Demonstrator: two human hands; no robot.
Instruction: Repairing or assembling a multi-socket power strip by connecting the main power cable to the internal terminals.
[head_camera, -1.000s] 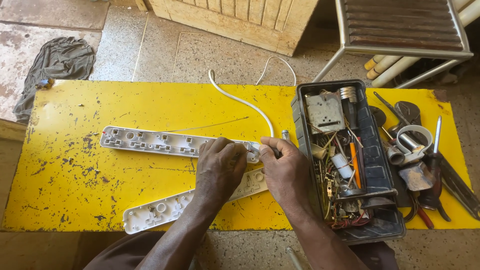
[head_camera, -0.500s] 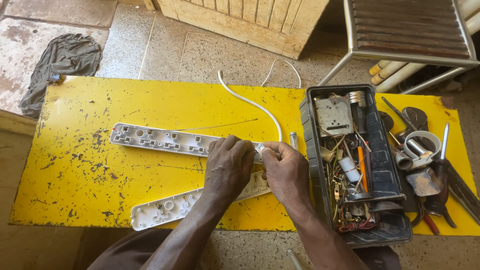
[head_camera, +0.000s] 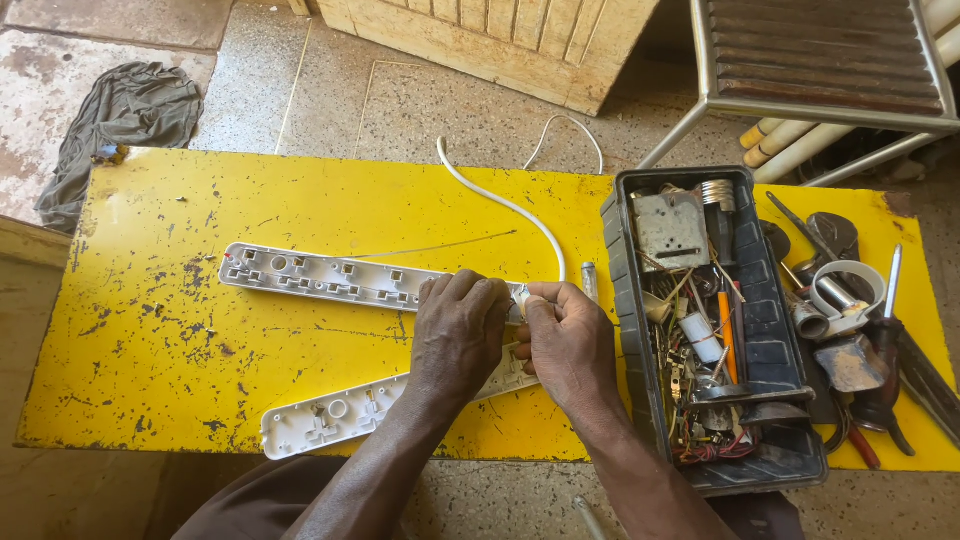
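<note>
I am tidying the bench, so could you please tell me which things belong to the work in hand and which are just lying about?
In hand:
left hand
right hand
upper strip half
lower strip half
white cable

Lying about:
black parts box
loose tools
grey cloth
metal stool

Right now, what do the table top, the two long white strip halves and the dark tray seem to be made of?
Table top: probably painted metal; glossy yellow paint chipped to dark spots.
Upper strip half and lower strip half: moulded white plastic, matte, with formed sockets.
Tray: dark, dull, ribbed plastic, apparently.
</note>
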